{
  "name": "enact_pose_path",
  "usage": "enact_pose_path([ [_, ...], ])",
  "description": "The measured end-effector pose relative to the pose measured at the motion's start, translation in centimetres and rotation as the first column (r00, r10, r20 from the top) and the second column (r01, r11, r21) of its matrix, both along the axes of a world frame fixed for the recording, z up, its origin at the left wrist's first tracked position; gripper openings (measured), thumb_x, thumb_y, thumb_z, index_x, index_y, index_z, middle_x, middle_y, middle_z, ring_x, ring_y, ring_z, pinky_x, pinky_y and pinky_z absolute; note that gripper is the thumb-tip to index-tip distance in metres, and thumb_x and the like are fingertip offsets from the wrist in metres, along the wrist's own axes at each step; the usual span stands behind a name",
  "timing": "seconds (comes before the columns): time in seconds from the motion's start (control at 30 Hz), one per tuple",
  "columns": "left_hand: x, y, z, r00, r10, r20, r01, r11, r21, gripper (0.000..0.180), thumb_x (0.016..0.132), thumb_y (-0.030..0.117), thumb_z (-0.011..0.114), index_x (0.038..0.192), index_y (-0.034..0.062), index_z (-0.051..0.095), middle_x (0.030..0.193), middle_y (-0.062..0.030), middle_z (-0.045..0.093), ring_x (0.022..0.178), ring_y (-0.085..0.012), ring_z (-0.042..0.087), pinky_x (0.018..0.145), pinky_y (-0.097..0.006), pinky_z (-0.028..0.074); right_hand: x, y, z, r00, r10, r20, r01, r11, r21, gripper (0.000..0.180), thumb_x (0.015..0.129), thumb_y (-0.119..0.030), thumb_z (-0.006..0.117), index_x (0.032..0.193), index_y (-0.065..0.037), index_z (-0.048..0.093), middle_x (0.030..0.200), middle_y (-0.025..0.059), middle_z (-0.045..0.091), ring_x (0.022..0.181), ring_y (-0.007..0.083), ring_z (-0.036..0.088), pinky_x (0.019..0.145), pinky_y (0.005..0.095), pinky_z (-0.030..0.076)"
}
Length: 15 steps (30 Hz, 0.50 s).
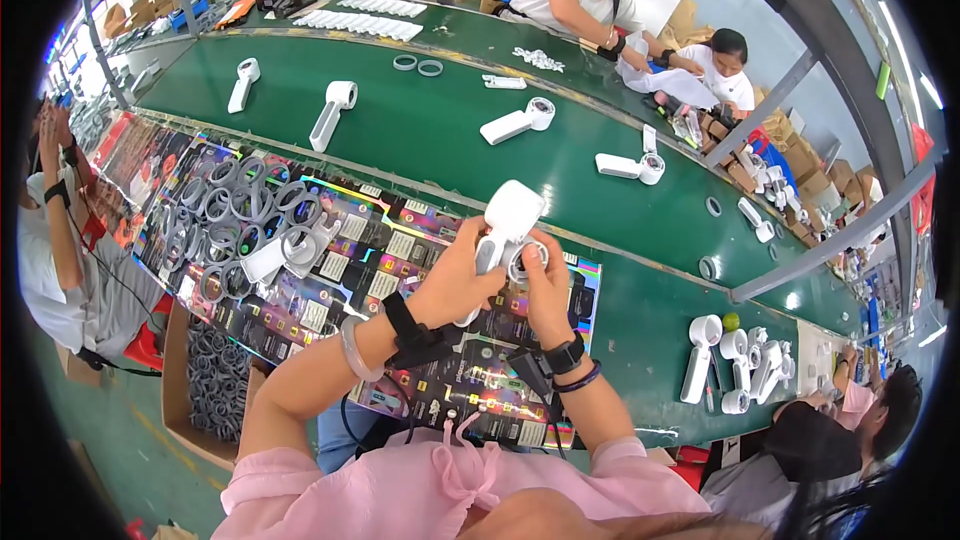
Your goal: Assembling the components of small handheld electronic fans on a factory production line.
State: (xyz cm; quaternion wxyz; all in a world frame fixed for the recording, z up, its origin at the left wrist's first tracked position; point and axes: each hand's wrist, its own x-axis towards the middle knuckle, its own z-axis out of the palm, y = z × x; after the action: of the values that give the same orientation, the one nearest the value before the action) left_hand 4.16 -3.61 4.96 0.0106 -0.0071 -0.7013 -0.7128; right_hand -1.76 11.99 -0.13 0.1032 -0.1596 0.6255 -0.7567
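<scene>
I hold a white handheld fan (508,221) upright in front of me over the table edge. My left hand (458,278) grips its handle from the left. My right hand (546,285) presses a grey ring (527,261) against the fan's round head with thumb and fingers. Both wrists carry black straps. Just left of my hands lies a pile of several grey rings (235,215) on flattened colourful printed boxes (330,270), with another white fan (275,258) lying among them.
A green conveyor belt (420,140) runs across, carrying white fans (333,112) (519,123) (631,166) and loose rings (418,65). Several white fans (735,362) stand at the right. A cardboard box of rings (210,390) sits lower left. Other people work opposite, left and right.
</scene>
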Motion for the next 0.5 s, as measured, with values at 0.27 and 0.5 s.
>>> enact_pose_path([
  [0.27, -0.7, 0.4, -0.7, 0.998, -0.059, -0.003, 0.058, 0.977, 0.205, 0.081, 0.083, -0.002, 0.049, 0.149, 0.0125, 0.006, 0.103, -0.0123, 0.052, 0.065, -0.0173, 0.063, 0.051, -0.03, 0.056, 0.1, 0.5, 3.2, 0.569, -0.163, -0.806, 0.458, 0.877, 0.145, 0.036, 0.085, -0.02, 0.07, 0.114, -0.003, 0.059, 0.116, 0.016, 0.048, 0.106, 0.0293, 0.05, 0.094, 0.0397, 0.04],
  [0.5, -0.2, 0.8, -2.7, 0.987, -0.158, 0.015, 0.154, 0.977, 0.145, 0.082, 0.08, -0.005, 0.05, 0.149, 0.011, 0.009, 0.101, -0.0118, 0.051, 0.067, -0.0172, 0.06, 0.054, -0.03, 0.053, -1.3, 1.1, 3.4, 0.779, 0.009, -0.626, 0.153, 0.967, 0.204, 0.043, 0.098, -0.036, 0.047, 0.118, -0.001, 0.063, 0.134, 0.0201, 0.051, 0.129, 0.0343, 0.045, 0.103, 0.0397, 0.037],
])
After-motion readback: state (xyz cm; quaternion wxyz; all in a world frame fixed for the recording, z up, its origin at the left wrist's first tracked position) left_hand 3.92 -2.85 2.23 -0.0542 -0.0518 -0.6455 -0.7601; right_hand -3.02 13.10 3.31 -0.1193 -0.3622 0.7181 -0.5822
